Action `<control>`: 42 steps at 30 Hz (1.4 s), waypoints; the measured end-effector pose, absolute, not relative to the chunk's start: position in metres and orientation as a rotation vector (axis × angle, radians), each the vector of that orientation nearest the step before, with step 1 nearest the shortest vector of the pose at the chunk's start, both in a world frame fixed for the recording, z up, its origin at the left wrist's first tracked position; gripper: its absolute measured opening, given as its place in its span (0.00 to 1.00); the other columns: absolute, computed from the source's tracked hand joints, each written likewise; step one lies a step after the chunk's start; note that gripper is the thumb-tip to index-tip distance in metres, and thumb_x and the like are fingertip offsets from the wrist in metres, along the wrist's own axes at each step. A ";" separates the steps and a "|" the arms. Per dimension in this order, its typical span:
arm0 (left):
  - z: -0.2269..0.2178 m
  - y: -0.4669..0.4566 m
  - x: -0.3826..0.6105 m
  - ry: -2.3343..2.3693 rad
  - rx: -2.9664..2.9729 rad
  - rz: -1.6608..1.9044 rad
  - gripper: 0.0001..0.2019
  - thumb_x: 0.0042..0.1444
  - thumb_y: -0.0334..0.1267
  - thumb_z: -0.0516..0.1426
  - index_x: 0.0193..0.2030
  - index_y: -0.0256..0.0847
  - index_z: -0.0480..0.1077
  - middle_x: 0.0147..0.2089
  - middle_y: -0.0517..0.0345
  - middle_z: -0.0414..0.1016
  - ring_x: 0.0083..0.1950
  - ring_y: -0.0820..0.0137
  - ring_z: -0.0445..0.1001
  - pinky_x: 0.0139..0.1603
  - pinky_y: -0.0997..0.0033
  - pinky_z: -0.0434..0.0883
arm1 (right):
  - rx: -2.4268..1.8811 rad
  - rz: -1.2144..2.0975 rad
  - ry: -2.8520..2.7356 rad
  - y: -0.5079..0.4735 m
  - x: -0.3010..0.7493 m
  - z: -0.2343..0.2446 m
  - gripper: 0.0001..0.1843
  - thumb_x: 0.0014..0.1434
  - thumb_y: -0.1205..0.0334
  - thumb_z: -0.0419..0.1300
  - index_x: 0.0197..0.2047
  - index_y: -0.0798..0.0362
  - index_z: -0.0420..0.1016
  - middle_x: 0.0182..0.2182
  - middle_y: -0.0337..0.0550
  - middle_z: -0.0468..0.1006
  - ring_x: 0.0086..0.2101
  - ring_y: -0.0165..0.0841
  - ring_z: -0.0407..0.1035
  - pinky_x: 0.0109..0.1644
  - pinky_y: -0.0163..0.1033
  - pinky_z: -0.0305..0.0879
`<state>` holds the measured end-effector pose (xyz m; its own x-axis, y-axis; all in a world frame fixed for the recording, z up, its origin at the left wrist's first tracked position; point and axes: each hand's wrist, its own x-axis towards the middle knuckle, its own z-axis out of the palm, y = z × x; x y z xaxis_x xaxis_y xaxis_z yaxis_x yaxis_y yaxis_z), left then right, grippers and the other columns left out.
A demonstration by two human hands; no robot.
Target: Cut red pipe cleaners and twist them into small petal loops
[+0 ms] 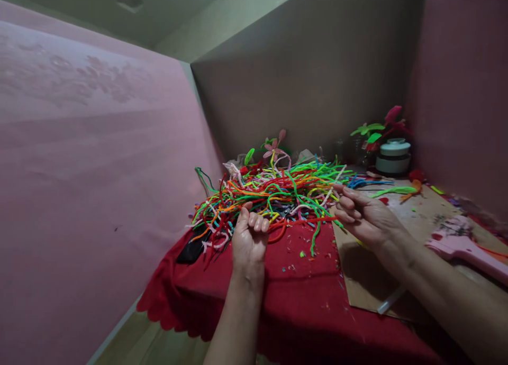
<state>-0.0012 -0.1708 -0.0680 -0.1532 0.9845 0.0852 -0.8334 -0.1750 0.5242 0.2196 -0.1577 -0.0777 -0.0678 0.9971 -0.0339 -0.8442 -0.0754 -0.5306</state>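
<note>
A red pipe cleaner (304, 221) stretches almost level between my two hands above the table. My left hand (251, 240) is closed in a fist, palm side toward me, around its left end. The fingers of my right hand (367, 214) are pinched together at its other end. Just behind both hands lies a large tangled heap of pipe cleaners (273, 188) in green, red, orange, yellow, pink and white. A pale pipe cleaner (332, 187) sticks up beside the right fingertips; I cannot tell whether they touch it.
A red scalloped cloth (301, 296) covers the table, with a brown board (359, 270) on its right side. A pink glue gun (468, 246), a translucent stick (391, 300) and a pale green lidded jar (392, 156) stand or lie at right. Pink wall (99, 206) bounds the left.
</note>
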 end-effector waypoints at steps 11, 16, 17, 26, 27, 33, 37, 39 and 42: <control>-0.059 -0.181 -0.006 0.334 0.476 1.755 0.14 0.65 0.33 0.42 0.32 0.35 0.65 0.14 0.70 0.44 0.13 0.82 0.46 0.16 0.79 0.46 | -0.436 1.595 -0.446 -0.168 0.212 -0.061 0.02 0.57 0.68 0.57 0.33 0.54 0.70 0.09 0.26 0.49 0.12 0.21 0.42 0.15 0.28 0.45; -0.061 -0.172 -0.006 0.365 0.437 1.740 0.14 0.65 0.34 0.43 0.33 0.34 0.66 0.17 0.68 0.55 0.17 0.82 0.57 0.21 0.80 0.58 | -0.331 1.638 -0.427 -0.161 0.209 -0.060 0.02 0.57 0.68 0.57 0.32 0.53 0.68 0.12 0.27 0.51 0.13 0.21 0.44 0.14 0.28 0.45; -0.061 -0.170 -0.004 0.398 0.425 1.759 0.13 0.64 0.34 0.44 0.33 0.34 0.66 0.19 0.66 0.58 0.19 0.82 0.60 0.25 0.79 0.62 | -0.322 1.642 -0.424 -0.160 0.208 -0.059 0.02 0.57 0.68 0.57 0.32 0.53 0.67 0.13 0.28 0.52 0.13 0.21 0.45 0.15 0.28 0.46; -0.059 -0.161 0.004 0.378 0.408 1.803 0.12 0.63 0.36 0.46 0.32 0.38 0.67 0.21 0.66 0.62 0.20 0.80 0.62 0.25 0.77 0.62 | -0.346 1.544 -0.278 -0.166 0.202 -0.058 0.10 0.47 0.70 0.59 0.35 0.52 0.68 0.30 0.45 0.73 0.33 0.35 0.70 0.35 0.42 0.69; -0.058 -0.160 0.004 0.346 0.421 1.807 0.12 0.63 0.36 0.46 0.32 0.38 0.66 0.20 0.66 0.60 0.19 0.81 0.60 0.23 0.78 0.59 | -0.351 1.546 -0.333 -0.169 0.200 -0.061 0.13 0.44 0.71 0.60 0.36 0.52 0.69 0.32 0.46 0.74 0.35 0.36 0.70 0.37 0.42 0.69; -0.054 -0.159 0.010 0.346 0.432 1.835 0.12 0.64 0.36 0.45 0.31 0.37 0.64 0.21 0.66 0.56 0.19 0.82 0.56 0.22 0.79 0.56 | -0.457 1.575 -0.631 -0.182 0.175 -0.086 0.19 0.39 0.77 0.63 0.36 0.52 0.73 0.35 0.42 0.78 0.37 0.32 0.70 0.38 0.35 0.65; -0.057 -0.159 0.012 0.395 0.427 1.828 0.12 0.64 0.35 0.45 0.31 0.36 0.64 0.21 0.66 0.56 0.19 0.82 0.56 0.22 0.79 0.56 | -0.460 1.562 -0.670 -0.179 0.168 -0.091 0.11 0.43 0.69 0.66 0.33 0.56 0.76 0.30 0.44 0.78 0.29 0.28 0.69 0.28 0.31 0.61; -0.059 -0.158 0.012 0.409 0.432 1.802 0.12 0.63 0.35 0.45 0.31 0.35 0.64 0.21 0.66 0.56 0.19 0.82 0.56 0.22 0.79 0.56 | -0.440 1.528 -0.676 -0.178 0.167 -0.088 0.09 0.43 0.68 0.67 0.32 0.56 0.77 0.29 0.43 0.78 0.27 0.28 0.69 0.26 0.31 0.60; -0.064 -0.156 0.011 0.407 0.446 1.773 0.11 0.63 0.33 0.46 0.31 0.35 0.64 0.22 0.66 0.57 0.19 0.82 0.56 0.22 0.79 0.56 | -0.435 1.509 -0.712 -0.178 0.168 -0.084 0.08 0.43 0.68 0.66 0.31 0.55 0.77 0.30 0.43 0.79 0.28 0.29 0.70 0.28 0.32 0.63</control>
<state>0.0107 -0.1562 -0.0636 -0.2242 0.9708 0.0851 -0.8367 -0.2366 0.4939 0.1678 -0.1781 -0.0835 -0.0792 0.9850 0.1533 -0.7447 0.0438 -0.6660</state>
